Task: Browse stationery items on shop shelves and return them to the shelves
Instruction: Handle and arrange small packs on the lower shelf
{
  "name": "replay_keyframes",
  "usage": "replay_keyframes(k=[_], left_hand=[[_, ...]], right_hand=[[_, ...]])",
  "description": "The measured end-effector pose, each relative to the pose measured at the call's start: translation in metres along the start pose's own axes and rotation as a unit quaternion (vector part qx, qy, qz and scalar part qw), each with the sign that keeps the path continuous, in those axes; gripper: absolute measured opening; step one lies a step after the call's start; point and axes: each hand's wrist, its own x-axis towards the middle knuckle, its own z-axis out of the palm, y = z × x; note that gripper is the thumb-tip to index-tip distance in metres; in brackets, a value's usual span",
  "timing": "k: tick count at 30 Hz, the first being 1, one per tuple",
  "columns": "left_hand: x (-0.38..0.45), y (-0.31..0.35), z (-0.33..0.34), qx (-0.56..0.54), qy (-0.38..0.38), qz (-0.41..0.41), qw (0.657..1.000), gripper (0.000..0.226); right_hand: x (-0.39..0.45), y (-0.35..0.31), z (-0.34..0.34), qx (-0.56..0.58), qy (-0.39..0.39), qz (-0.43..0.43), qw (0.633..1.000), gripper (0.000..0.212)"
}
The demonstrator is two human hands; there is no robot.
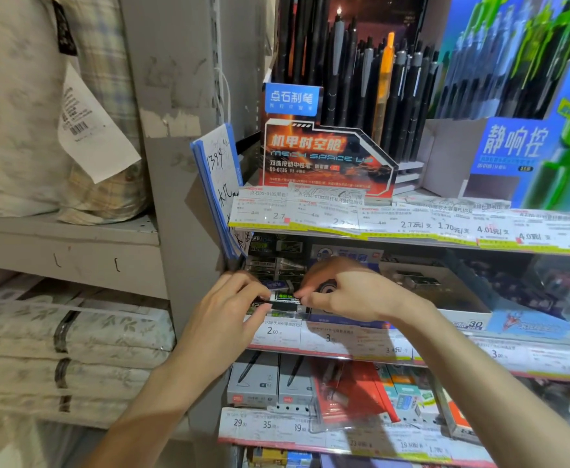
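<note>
Holding a small blue-sleeved eraser (278, 284) between both hands at the middle shelf (344, 346), just in front of the display box of packed erasers (273, 268) behind the fingers

Left hand (224, 319): fingers curled, tips pinching the left end of the eraser. Right hand (347, 290): fingers curled, tips meeting the right end; whether they actually clamp it or only touch it cannot be told, and something dark and round shows under the right palm, unidentified

Position: eraser sits between the two sets of fingertips, above the price label strip (278, 332) reading 2.00, apart from the shelf edge as far as can be seen

Handling judgement:
- Light, a two-finger pinch should be enough
- Body probably slightly rubbery and compliant, not fragile; paper or card sleeve is the smoother surface and may slide off the core if pulled lengthwise
- Best hold: across the short sides of the sleeve, near the middle, not by the exposed pale end
- Returning it calls for lining it up flat with the packs behind the fingers; slot looks tight, neighbours could be knocked

Above the fingers: pen display (327, 157) on the upper shelf, not involved
</note>
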Motion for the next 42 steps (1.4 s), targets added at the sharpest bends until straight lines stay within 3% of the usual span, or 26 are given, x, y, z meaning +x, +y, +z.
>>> replay_keyframes(k=[4, 8, 10, 14, 26, 34, 37, 42], left_hand=[[0.0, 0.001, 0.003, 0.006, -0.002, -0.004, 1.0, 0.022], [0.0, 0.001, 0.003, 0.003, -0.004, -0.002, 1.0, 0.022], [0.0, 0.001, 0.003, 0.004, -0.003, -0.003, 1.0, 0.022], [0.0, 0.002, 0.003, 0.003, -0.002, -0.004, 1.0, 0.021], [0.001, 0.001, 0.003, -0.005, -0.007, -0.011, 1.0, 0.021], [0.001, 0.001, 0.002, -0.007, -0.01, -0.01, 1.0, 0.021], [0.002, 0.001, 0.002, -0.006, -0.012, -0.013, 1.0, 0.022], [0.001, 0.002, 0.001, -0.004, -0.014, -0.013, 1.0, 0.022]], right_hand=[[-0.003, 0.001, -0.001, 0.014, -0.002, 0.012, 1.0, 0.015], [-0.005, 0.017, -0.013, 0.057, 0.097, 0.071, 0.991, 0.019], [-0.008, 0.029, -0.024, 0.004, 0.121, 0.11, 0.987, 0.024], [-0.015, 0.045, -0.031, -0.066, 0.09, 0.155, 0.982, 0.024], [-0.001, 0.033, -0.017, -0.113, 0.09, 0.146, 0.979, 0.02], [-0.002, 0.034, -0.021, -0.055, 0.122, 0.12, 0.984, 0.014], [-0.002, 0.025, -0.029, -0.019, 0.09, 0.12, 0.989, 0.013], [0.003, 0.003, -0.033, -0.062, 0.0, 0.097, 0.993, 0.018]])
